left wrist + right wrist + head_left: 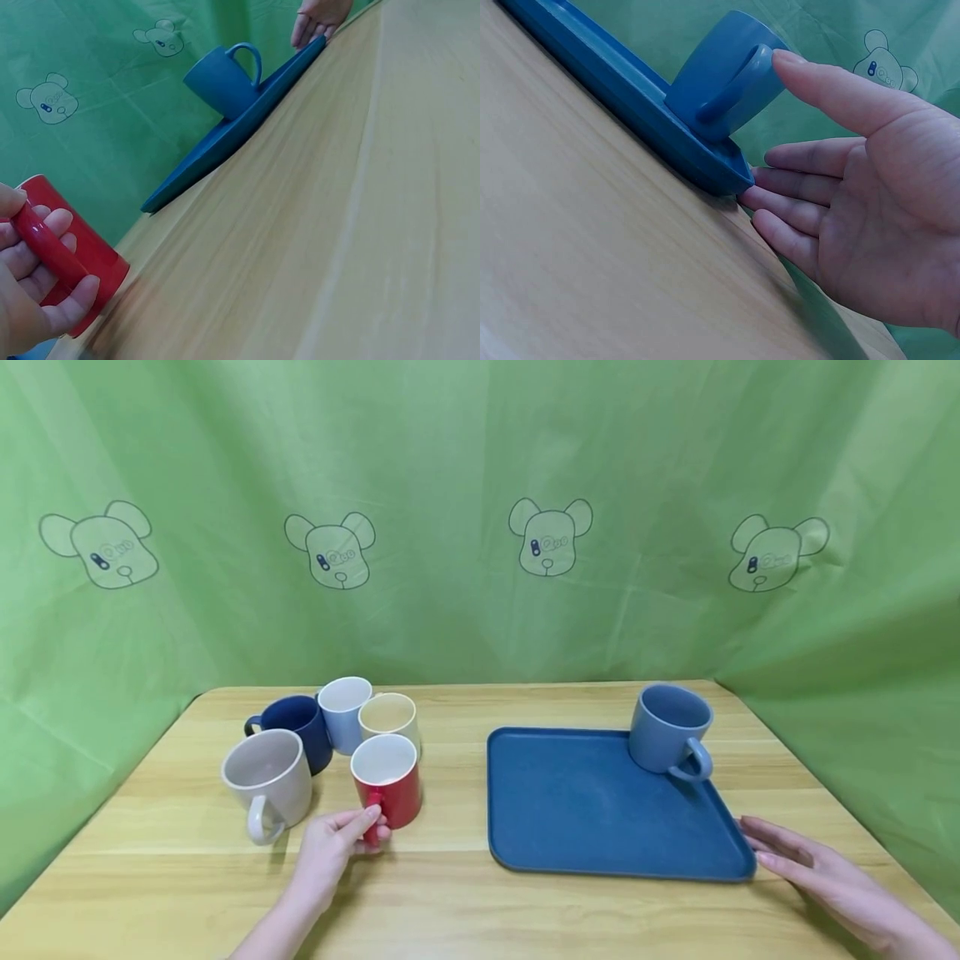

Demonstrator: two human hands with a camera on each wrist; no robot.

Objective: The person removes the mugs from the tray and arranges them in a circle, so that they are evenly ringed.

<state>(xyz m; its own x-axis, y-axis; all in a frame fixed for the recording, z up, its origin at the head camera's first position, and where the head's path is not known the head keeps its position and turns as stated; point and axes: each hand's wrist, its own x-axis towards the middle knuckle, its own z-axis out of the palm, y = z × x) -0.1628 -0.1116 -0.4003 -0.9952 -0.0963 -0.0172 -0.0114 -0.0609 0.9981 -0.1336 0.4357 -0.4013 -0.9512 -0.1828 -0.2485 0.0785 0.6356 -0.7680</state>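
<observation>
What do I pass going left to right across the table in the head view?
Grey mug → left hand → red mug → tray → blue mug → right hand.

Head view: high, facing forward-down over whole table [450, 893]. Wrist views: low, close at tabletop level. All share blue tray [600, 810] and blue mug [667, 727].

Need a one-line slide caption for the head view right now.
Left hand grips the red mug by its handle; right hand touches the blue tray.
</observation>
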